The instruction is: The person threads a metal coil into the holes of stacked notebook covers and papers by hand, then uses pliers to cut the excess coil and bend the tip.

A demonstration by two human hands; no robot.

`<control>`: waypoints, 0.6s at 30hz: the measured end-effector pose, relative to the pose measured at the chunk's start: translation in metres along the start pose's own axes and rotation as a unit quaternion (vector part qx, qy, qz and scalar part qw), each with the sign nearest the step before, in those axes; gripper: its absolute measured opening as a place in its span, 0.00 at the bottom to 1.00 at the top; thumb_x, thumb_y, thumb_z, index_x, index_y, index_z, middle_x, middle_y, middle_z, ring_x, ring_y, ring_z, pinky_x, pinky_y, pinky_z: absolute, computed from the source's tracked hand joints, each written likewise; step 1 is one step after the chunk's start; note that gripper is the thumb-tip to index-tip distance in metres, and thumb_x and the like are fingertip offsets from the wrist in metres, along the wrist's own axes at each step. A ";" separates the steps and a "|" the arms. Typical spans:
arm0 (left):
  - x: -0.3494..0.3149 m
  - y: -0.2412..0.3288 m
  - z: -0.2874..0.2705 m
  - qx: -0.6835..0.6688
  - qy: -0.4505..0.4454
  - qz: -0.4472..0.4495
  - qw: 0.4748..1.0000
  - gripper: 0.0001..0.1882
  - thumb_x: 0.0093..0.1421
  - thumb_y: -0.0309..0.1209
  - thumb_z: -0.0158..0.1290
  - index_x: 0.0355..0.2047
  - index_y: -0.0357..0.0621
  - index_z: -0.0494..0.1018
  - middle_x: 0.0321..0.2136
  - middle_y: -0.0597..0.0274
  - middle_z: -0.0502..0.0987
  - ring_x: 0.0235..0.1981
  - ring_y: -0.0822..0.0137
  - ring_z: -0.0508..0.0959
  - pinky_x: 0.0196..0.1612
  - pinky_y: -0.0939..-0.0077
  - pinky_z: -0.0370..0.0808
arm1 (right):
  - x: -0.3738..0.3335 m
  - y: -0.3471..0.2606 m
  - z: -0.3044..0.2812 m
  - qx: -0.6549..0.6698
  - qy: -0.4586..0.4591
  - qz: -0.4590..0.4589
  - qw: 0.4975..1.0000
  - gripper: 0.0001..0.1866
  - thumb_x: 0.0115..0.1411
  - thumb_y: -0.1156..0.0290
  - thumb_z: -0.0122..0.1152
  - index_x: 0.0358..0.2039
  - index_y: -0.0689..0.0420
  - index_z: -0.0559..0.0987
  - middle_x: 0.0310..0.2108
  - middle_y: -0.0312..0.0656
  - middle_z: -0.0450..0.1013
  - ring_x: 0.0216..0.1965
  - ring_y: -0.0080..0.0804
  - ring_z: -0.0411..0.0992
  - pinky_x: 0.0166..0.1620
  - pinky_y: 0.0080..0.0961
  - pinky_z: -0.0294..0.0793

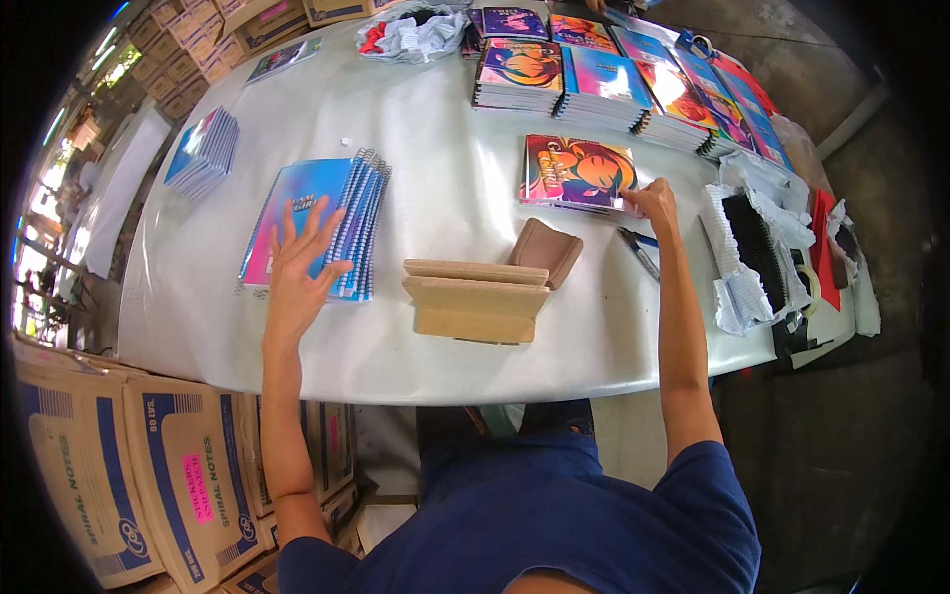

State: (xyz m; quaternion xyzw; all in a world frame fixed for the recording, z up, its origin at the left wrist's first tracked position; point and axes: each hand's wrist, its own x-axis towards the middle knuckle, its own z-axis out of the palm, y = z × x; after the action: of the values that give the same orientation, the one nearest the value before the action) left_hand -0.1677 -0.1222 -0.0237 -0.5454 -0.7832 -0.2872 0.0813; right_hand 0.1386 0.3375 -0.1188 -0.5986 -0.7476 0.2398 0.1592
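Reaching forward with both arms over a pale grey bench [435, 178], the person works among spiral notebooks. Left hand [300, 265] is open, fingers spread and slightly raised, hovering over the near edge of a fanned stack of blue-and-pink notebooks [312, 223]; palm appears just above the top cover, contact uncertain. Wire spirals of that stack face right.

Right hand [653, 198] is partly closed, fingertips pinching the near right corner of a purple-and-orange notebook [576, 170] that lies flat on a thin pile, right of bench centre.

Between the arms, near the front edge: a wooden block stand [475, 297], two slabs stacked, with a brown wallet-like case [546, 249] leaning against its right rear corner. A blue pen [638, 247] lies just beside the right wrist.

Far side of bench: several taller piles of bright notebooks [604, 84] in a row, running off toward the right. A smaller blue stack [203, 148] sits near the left edge, well apart from the fanned one. A crumpled plastic bag [416, 35] rests at the far end.

Right end of bench: torn white paper wrapping [737, 267] holding black spiral bindings [757, 238].

Cardboard cartons [148, 465] stand below the bench at left. Person wears a blue shirt [554, 515].
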 end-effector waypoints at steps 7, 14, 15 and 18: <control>0.049 0.060 0.047 -0.117 0.056 -0.005 0.992 0.35 0.56 0.36 0.61 0.63 0.49 0.62 0.65 0.55 0.61 0.69 0.52 0.53 0.68 0.59 0.48 | -0.018 -0.009 -0.020 0.181 0.105 -0.132 0.969 0.13 0.44 0.73 0.70 0.24 0.65 0.73 0.22 0.44 0.73 0.23 0.31 0.69 0.29 0.31 0.69; 0.085 0.102 0.055 -0.578 -0.036 -0.069 0.812 0.29 0.61 0.29 0.56 0.61 0.36 0.62 0.55 0.53 0.71 0.56 0.65 0.69 0.59 0.73 0.63 | -0.196 -0.074 -0.052 0.568 -0.025 -0.246 0.785 0.09 0.55 0.83 0.63 0.34 0.64 0.72 0.30 0.37 0.73 0.32 0.21 0.71 0.36 0.19 0.73; 0.079 0.098 0.048 -0.549 -0.093 -0.118 0.822 0.22 0.63 0.28 0.52 0.56 0.35 0.67 0.48 0.63 0.75 0.48 0.74 0.72 0.53 0.78 0.67 | -0.213 -0.076 -0.047 0.591 -0.021 -0.258 0.764 0.13 0.55 0.84 0.64 0.40 0.66 0.72 0.38 0.40 0.74 0.38 0.24 0.73 0.42 0.23 0.76; 0.050 0.101 0.022 -0.532 -0.119 -0.103 0.832 0.17 0.64 0.30 0.52 0.50 0.32 0.71 0.45 0.63 0.77 0.45 0.75 0.74 0.50 0.77 0.69 | -0.237 -0.062 -0.031 0.612 -0.090 -0.238 0.749 0.23 0.56 0.83 0.62 0.53 0.66 0.69 0.49 0.44 0.73 0.50 0.31 0.72 0.54 0.32 0.75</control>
State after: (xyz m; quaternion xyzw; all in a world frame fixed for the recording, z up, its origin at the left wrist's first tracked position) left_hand -0.0923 -0.0460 0.0166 -0.4508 -0.5648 -0.5987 -0.3455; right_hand 0.1589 0.1021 -0.0469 -0.1510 -0.5701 0.6527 0.4756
